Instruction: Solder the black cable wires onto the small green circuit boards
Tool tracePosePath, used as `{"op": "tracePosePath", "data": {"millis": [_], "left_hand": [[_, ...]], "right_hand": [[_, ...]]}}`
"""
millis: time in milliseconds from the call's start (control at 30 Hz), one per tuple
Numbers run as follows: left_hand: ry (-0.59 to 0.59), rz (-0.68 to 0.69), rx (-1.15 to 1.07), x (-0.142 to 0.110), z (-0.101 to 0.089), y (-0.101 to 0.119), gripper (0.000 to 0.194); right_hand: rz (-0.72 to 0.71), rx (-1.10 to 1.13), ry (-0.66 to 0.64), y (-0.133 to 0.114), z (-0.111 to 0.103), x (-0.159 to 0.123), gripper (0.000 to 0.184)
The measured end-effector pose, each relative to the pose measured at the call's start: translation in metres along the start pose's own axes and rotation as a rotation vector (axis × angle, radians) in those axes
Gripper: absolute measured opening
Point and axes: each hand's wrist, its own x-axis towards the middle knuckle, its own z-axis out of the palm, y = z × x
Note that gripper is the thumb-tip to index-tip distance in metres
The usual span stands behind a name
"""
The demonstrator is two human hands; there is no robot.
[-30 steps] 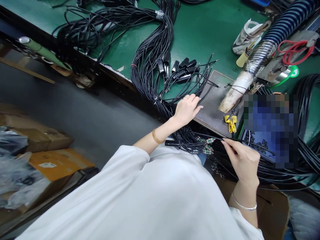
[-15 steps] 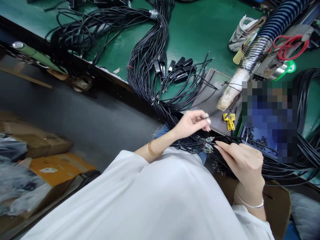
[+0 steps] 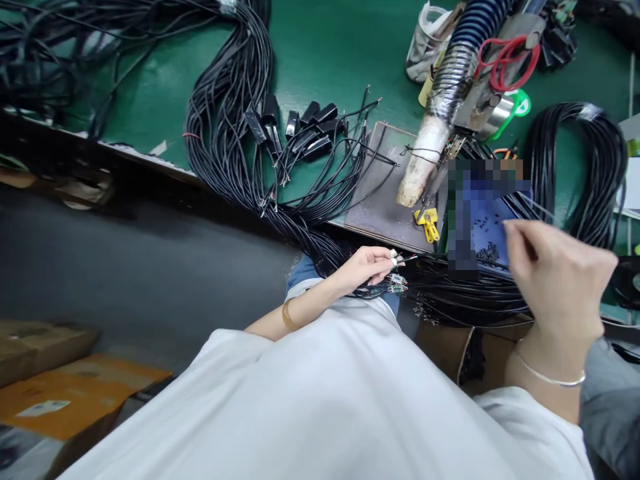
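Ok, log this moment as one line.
left hand: pinching wire end | right hand: closed, near blue tray | yellow clip: at grey plate's edge

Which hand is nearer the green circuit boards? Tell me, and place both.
Left. The left hand is close beside the green circuit boards, just up and left in the view; the right hand is well off to their right.

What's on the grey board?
On the grey board: a yellow clip near the right edge and black cable ends over the left part. The white hose tip hides whatever is beneath it.
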Motion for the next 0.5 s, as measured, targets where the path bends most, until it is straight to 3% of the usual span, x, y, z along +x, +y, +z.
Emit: {"op": "tracePosePath", "data": {"millis": [67, 133, 267, 367, 500], "left_hand": [[0.005, 0.019, 0.007, 0.003, 0.003, 0.002, 0.035], [0.021, 0.022, 0.005, 0.006, 0.006, 0.006, 0.035], [0.1, 0.175, 0.066, 0.011, 0.013, 0.011, 0.032], [0.196, 0.35, 0.156, 0.014, 0.02, 0.007, 0.031], [0.356, 0.473, 0.256, 0.013, 0.027, 0.0, 0.029]], "right_hand": [[0.095, -0.146, -0.059, 0.029, 0.024, 0.018, 0.041], [0.154, -0.141, -0.119, 0.052, 0.054, 0.039, 0.054], [0.189, 0.03, -0.269, 0.064, 0.105, 0.079, 0.083], [0.171, 0.051, -0.241, 0.056, 0.118, 0.097, 0.097], [0.131, 0.0, -0.293, 0.058, 0.111, 0.105, 0.101]]}}
